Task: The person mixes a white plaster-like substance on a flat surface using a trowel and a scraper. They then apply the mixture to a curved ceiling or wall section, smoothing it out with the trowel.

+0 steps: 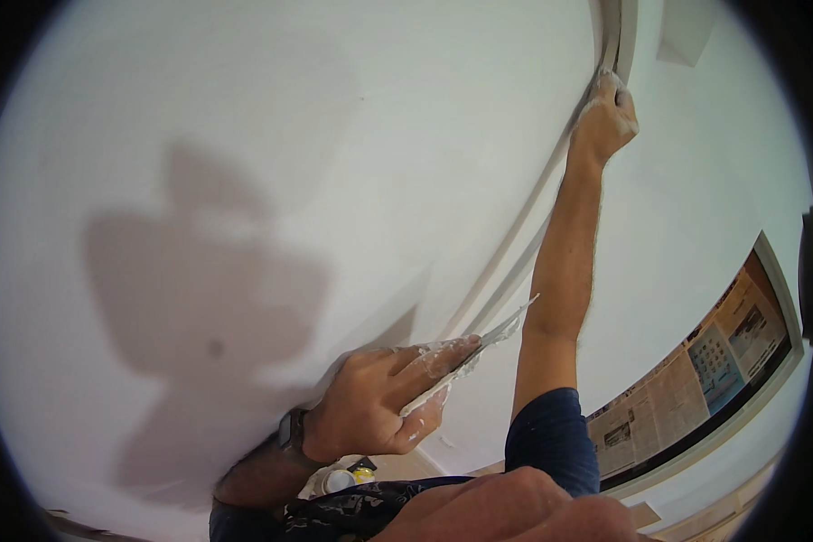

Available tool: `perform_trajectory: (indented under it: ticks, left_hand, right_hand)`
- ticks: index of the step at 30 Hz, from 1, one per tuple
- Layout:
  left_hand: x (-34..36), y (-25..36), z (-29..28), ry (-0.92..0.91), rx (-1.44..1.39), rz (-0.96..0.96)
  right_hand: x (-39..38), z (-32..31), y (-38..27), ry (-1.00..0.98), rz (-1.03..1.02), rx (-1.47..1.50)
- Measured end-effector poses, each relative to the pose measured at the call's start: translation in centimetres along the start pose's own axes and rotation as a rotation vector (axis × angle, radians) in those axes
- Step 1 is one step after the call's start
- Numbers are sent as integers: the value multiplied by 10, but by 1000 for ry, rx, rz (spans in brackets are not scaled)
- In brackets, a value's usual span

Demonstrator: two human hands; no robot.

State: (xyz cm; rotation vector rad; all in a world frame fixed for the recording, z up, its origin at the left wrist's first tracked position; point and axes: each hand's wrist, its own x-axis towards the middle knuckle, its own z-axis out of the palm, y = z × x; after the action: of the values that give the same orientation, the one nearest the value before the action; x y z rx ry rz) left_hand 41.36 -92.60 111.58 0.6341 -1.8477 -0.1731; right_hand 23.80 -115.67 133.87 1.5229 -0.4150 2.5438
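My left hand (370,397), with a watch on its wrist and white smears on its fingers, grips a thin, flat putty blade (486,348) seen almost edge-on. White putty (422,400) clings thickly along the blade. Far up at the top right, my right hand (610,122) is raised with its arm stretched out. Its fingers are curled closed against the long pale trim (625,41) where two white surfaces meet. White residue coats the fingertips. Whatever they grip, if anything, is too small and hidden to make out.
A broad white wall (271,81) fills the left and carries my shadow. On the right, a framed opening (790,312) is covered with newspaper sheets (664,406). Below my left hand stand a white-lidded container (338,481) and a small yellow one (363,475).
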Motion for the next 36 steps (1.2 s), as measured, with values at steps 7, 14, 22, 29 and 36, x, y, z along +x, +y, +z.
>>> perform_trajectory:
  ticks: [7, 14, 22, 29, 36]
  left_hand:
    - [0, 3, -1, 4, -46, 0]
    - [-1, 2, -2, 18, -44, -9]
    - [-3, -2, 1, 50, -29, 54]
    - [0, 3, -3, 32, -26, 29]
    - [-4, -5, 2, 52, -46, 71]
  right_hand:
    - [-7, -42, 63, -29, 80, -88]
    - [-24, -40, 2, -138, 13, 27]
    - [-6, 20, -61, -146, -227, 65]
    - [8, 4, -30, -118, -35, -87]
    - [2, -26, 23, -113, 40, -244]
